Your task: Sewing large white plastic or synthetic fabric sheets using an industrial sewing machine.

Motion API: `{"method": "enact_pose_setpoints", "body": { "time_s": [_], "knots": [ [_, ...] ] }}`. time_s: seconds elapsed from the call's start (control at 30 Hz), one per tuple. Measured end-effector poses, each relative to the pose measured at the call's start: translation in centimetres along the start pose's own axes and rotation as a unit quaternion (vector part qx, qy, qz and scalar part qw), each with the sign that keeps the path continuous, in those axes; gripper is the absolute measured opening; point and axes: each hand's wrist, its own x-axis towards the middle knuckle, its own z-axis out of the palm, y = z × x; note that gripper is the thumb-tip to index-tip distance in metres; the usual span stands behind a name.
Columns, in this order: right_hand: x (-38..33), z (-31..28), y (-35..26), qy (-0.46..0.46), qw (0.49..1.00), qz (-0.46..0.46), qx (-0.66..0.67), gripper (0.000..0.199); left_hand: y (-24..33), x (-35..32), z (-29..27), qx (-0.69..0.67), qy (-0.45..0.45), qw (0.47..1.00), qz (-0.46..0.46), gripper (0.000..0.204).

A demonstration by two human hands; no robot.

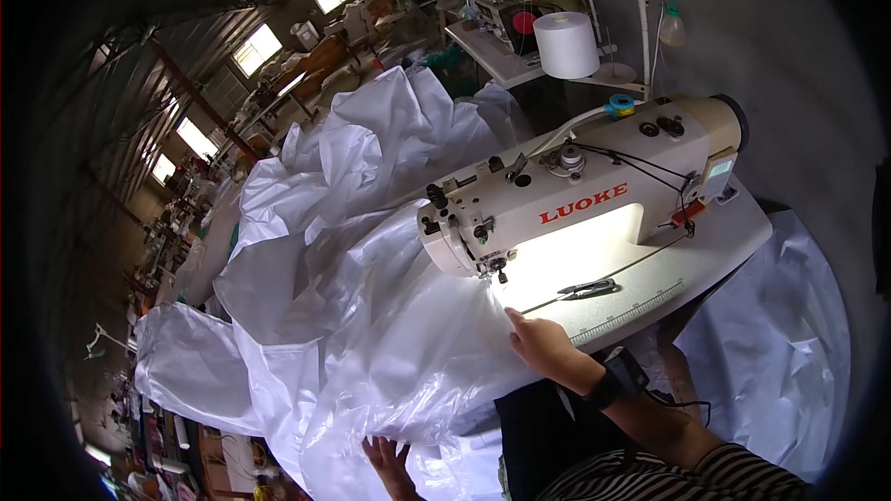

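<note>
A white industrial sewing machine with red lettering stands ahead, its lamp lighting the bed. Glossy white sheeting passes beneath the needle area and billows over the table to the left. My right hand rests at the sheeting's right edge, index finger stretched toward the presser foot; its other fingers are partly hidden. Low on the sheeting, nearer to me, lies my left hand with its fingers apart, touching the material without a visible grip. Small dark thread snips lie on the machine bed, right of the needle.
A white thread cone stands behind the machine near a side table. More pale sheeting hangs at the right, by the grey wall. A cluttered workshop with bright windows stretches away to the left.
</note>
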Motion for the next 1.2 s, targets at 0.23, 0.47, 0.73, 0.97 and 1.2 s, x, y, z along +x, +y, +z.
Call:
{"method": "enact_pose_setpoints", "body": {
  "time_s": [0.23, 0.47, 0.73, 0.97, 1.2],
  "knots": [
    [-7.3, -0.8, 1.2, -0.007, 0.993, 0.000, 0.119, 0.047, 5.5, -9.5, 4.2, 0.229, -0.064, 0.959, 0.154, 0.010],
    [-9.1, -0.8, 1.5, -0.004, 0.995, 0.014, 0.096, 0.044, 1.4, -2.7, 14.3, 0.531, -0.194, 0.692, 0.450, 0.046],
    [-9.8, -0.7, 1.6, -0.007, 0.993, 0.019, 0.116, 0.045, 5.8, 1.0, 12.0, 0.107, -0.026, 0.946, 0.304, 0.014],
    [-9.9, -0.8, 1.9, -0.023, 0.993, 0.020, 0.110, 0.045, 1.3, -1.2, 15.7, 0.471, -0.206, 0.781, 0.355, 0.030],
    [-9.9, -1.1, 2.0, -0.021, 0.992, 0.038, 0.118, 0.047, 6.9, 4.2, 12.2, 0.239, 0.120, 0.865, 0.425, 0.030]
  ]
}}
